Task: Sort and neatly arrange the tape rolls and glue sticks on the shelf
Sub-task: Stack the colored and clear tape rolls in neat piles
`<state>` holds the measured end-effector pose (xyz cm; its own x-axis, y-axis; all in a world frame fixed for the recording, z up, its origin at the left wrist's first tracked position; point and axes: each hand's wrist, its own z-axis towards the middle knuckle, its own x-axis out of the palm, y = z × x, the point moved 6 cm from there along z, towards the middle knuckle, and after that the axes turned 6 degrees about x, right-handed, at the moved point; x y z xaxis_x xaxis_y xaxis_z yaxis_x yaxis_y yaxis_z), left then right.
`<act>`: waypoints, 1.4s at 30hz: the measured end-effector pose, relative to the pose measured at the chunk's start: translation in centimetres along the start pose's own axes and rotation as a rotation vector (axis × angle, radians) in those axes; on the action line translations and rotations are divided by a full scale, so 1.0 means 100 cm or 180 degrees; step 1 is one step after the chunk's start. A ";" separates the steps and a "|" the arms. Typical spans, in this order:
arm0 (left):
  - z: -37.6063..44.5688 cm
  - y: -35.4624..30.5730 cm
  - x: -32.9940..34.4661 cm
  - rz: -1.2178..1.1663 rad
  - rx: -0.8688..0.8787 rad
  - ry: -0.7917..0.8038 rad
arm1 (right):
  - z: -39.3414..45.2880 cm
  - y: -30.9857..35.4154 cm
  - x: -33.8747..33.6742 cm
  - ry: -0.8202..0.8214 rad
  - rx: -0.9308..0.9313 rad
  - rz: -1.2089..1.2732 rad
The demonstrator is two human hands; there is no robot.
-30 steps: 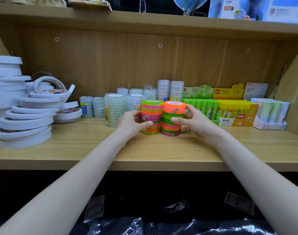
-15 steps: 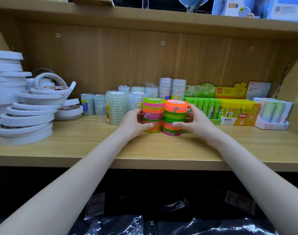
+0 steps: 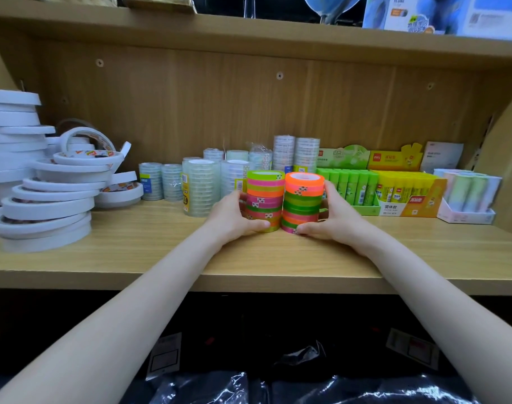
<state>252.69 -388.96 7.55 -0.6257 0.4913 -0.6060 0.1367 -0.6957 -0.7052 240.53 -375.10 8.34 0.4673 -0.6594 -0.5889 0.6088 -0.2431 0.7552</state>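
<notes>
While both hands bracket the two neon tape stacks at the middle of the shelf point(image 3: 161, 258), the sorting looks well advanced but not finished. The left hand point(image 3: 233, 218) curls around the left stack of coloured tape rolls point(image 3: 265, 199), and the right hand point(image 3: 332, 220) curls around the right stack point(image 3: 303, 201); the stacks touch and stand upright, ahead of the clear tape rolls point(image 3: 201, 189). Green glue sticks point(image 3: 348, 186) and yellow glue sticks point(image 3: 403, 188) already sit in neat display boxes to the right, with pastel sticks point(image 3: 467, 191) in a tray beyond. Left undone, I judge, is the leaning heap of white tape rolls point(image 3: 48, 196) at far left. A "deli" logo shows on the yellow box, with the characters 固体胶 on its front; smaller print is probably barcodes, too blurred to read.
</notes>
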 end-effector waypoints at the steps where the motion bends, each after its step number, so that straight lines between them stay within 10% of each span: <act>1: 0.000 -0.001 0.000 -0.0008 0.0006 0.0005 | 0.001 -0.001 0.000 -0.0038 0.0015 -0.0020; 42: 0.018 -0.013 -0.004 -0.1399 0.0288 -0.0607 | 0.017 0.001 -0.012 -0.0451 0.0088 0.1170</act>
<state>251.38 -389.26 9.37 -0.7399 0.6499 -0.1738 -0.2340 -0.4908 -0.8393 238.91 -375.50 9.61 0.5567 -0.7972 -0.2337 0.3990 0.0098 0.9169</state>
